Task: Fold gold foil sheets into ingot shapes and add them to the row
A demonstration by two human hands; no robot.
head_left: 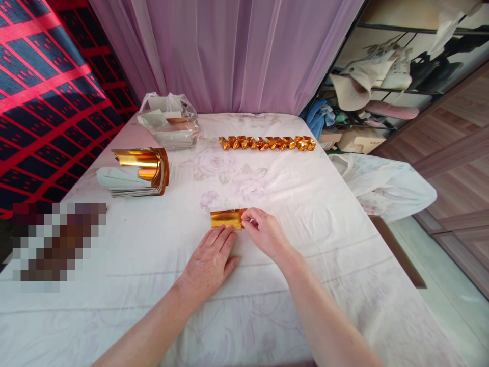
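A folded strip of shiny gold foil paper (223,219) lies flat on the white floral cloth (171,239) in front of me. My left hand (212,255) rests flat with fingers stretched out, their tips on the strip's lower edge. At the strip's right end, my right hand (263,232) has its fingers and thumb pinched together on the paper. Its fingertips hide that end. Beyond my hands, a row of folded gold paper pieces (267,143) sits on the cloth.
At left stands a curved stack of gold and white sheets (162,171), with a clear plastic bag (173,130) of sheets behind it. A purple curtain (229,56) closes the far side. On the right are a shoe rack (382,90) and a white plastic bag (397,186).
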